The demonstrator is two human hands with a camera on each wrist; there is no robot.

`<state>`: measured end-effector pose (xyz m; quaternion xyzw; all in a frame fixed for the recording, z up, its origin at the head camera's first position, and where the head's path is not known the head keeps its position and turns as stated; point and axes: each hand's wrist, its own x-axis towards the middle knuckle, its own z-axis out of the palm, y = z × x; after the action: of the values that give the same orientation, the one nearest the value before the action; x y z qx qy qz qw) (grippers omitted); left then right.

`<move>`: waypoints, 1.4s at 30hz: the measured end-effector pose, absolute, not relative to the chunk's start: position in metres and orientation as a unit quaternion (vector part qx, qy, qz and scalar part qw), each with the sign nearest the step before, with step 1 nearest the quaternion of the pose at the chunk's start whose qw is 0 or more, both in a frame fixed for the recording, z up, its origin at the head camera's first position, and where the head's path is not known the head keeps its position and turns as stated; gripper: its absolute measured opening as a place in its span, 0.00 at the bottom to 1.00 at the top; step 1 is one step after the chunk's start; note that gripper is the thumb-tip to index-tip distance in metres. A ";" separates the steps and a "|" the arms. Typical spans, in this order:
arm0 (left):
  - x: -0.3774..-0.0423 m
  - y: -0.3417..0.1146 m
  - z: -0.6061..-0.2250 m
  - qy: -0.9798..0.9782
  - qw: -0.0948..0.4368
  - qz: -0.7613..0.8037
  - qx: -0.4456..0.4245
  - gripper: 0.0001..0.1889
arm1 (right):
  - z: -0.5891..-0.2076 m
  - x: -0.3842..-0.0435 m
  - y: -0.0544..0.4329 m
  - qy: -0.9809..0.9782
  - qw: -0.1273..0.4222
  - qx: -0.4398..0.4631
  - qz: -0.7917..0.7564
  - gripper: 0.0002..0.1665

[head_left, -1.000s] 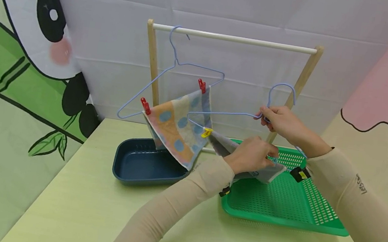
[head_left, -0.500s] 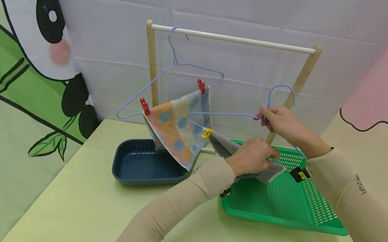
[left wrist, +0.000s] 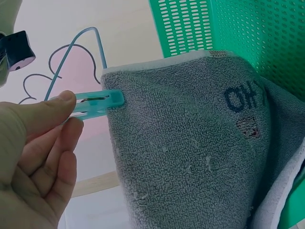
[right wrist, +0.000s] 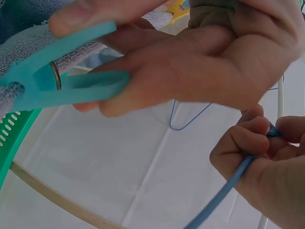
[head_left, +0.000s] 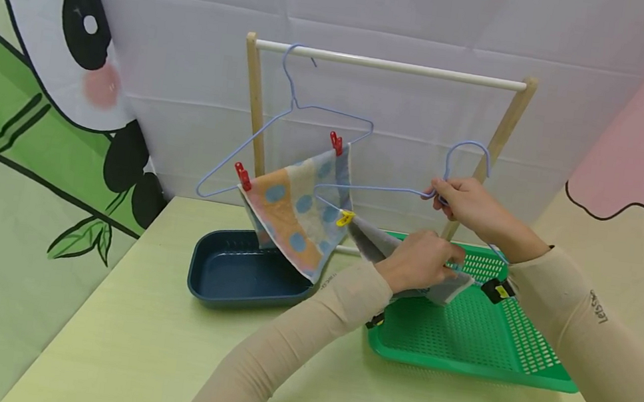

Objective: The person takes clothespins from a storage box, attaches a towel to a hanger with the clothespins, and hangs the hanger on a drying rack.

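My left hand (head_left: 420,261) pinches a teal clothespin (left wrist: 97,102) between thumb and fingers. The clothespin's nose is on one corner of a grey towel (left wrist: 186,143) with dark lettering; its two handles stand apart in the right wrist view. With my right hand (head_left: 466,202) I grip a blue wire hanger (head_left: 384,188) just below its hook. A yellow clothespin (head_left: 346,218) is at the hanger's left end, by the towel's other corner. In the head view my left hand covers much of the towel, and whether the teal clothespin also bites the wire is hard to tell.
Behind stands a drying rack (head_left: 399,67) with wooden legs. On its left hangs another hanger (head_left: 245,141), with a dotted cloth (head_left: 288,203) held by two red clothespins (head_left: 242,176). Below are a dark blue tray (head_left: 222,276) and a green basket (head_left: 462,339).
Hardly anything differs. My left hand has shifted very slightly to the right and down at the towel; my right hand and the hanger stay in place.
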<state>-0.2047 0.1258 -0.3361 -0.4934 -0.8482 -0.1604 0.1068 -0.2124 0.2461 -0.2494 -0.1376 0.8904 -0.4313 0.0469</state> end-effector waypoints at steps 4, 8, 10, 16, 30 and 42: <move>-0.205 0.126 -0.337 -0.852 0.097 -0.168 -0.486 0.06 | -0.249 -0.212 0.247 0.889 0.046 -0.134 -0.435 0.29; -0.206 0.126 -0.338 -0.854 0.090 -0.177 -0.481 0.11 | -0.250 -0.212 0.249 0.888 0.041 -0.124 -0.440 0.28; -0.206 0.126 -0.338 -0.853 0.088 -0.181 -0.481 0.13 | -0.250 -0.213 0.250 0.887 0.041 -0.123 -0.444 0.28; -0.208 0.124 -0.340 -0.852 0.086 -0.188 -0.480 0.15 | -0.250 -0.213 0.251 0.884 0.036 -0.121 -0.450 0.28; -0.216 0.100 -0.332 -0.839 0.073 -0.234 -0.487 0.09 | -0.253 -0.218 0.256 0.889 0.029 -0.113 -0.444 0.29; -0.230 0.070 -0.318 -0.846 0.115 -0.287 -0.434 0.08 | -0.260 -0.223 0.260 0.912 -0.004 -0.113 -0.394 0.33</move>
<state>-0.2296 0.0704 -0.3184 -0.4339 -0.8463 -0.2867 0.1151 -0.2232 0.2598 -0.2599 -0.1133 0.9123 -0.3936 -0.0044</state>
